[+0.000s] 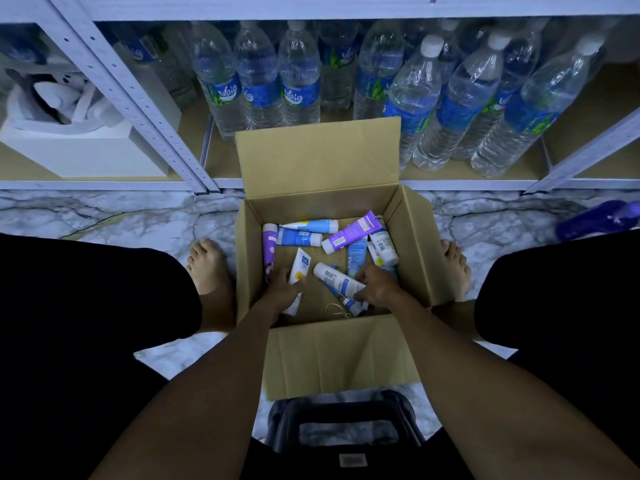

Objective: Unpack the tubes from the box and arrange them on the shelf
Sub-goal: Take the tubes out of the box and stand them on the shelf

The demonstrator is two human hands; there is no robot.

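Marble floor (138, 216) carries the open box (414, 237) before a shelf (104, 184) of water bottles (298, 81). On the head view I see my left hand (284, 289) gripping a white tube (300, 266), my right hand (379, 285) clasping a white-and-blue tube (336, 276); other tubes (349, 232) lie loose inside.

Matt cardboard box (322, 161), glossy plastic tubes (349, 231), polished marble floor (121, 216)

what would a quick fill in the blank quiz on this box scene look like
The loose tubes lie ____ the cardboard box.
The left hand grips a yellow-marked tube whose body is ____.
The right hand grips a second tube, printed with a ____.
The water bottles on the shelf wear ____ labels.
Missing: inside; white; barcode; blue.
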